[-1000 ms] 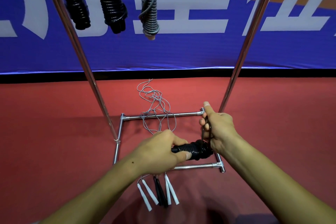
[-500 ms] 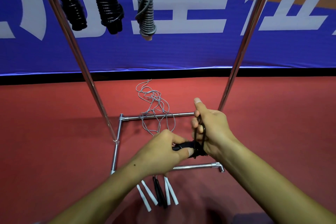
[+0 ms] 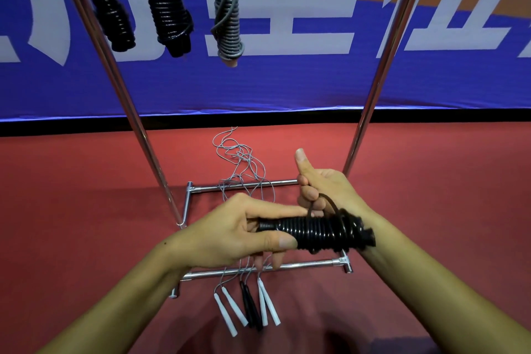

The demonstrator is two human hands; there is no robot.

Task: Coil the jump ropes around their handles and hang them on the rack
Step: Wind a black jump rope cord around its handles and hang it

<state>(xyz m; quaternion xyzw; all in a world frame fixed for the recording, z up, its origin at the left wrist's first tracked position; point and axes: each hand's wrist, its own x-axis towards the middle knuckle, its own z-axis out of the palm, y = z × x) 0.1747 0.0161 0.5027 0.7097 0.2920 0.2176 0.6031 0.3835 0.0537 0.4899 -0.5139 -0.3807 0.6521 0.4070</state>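
Black jump rope [image 3: 319,234], coiled on its handles, lies between both hands: left hand [image 3: 230,236] grips the handle end, right hand [image 3: 324,192] pinches the loop; maintain tension when hanging.

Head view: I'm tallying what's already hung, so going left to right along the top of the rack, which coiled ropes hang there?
Left black coiled rope → middle black coiled rope → grey coiled rope. All three hang between the rack's two uprights; their tops are cut off by the picture's edge.

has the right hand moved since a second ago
Yes. The right hand rose slightly and shifted left, away from the rack's near base bar.
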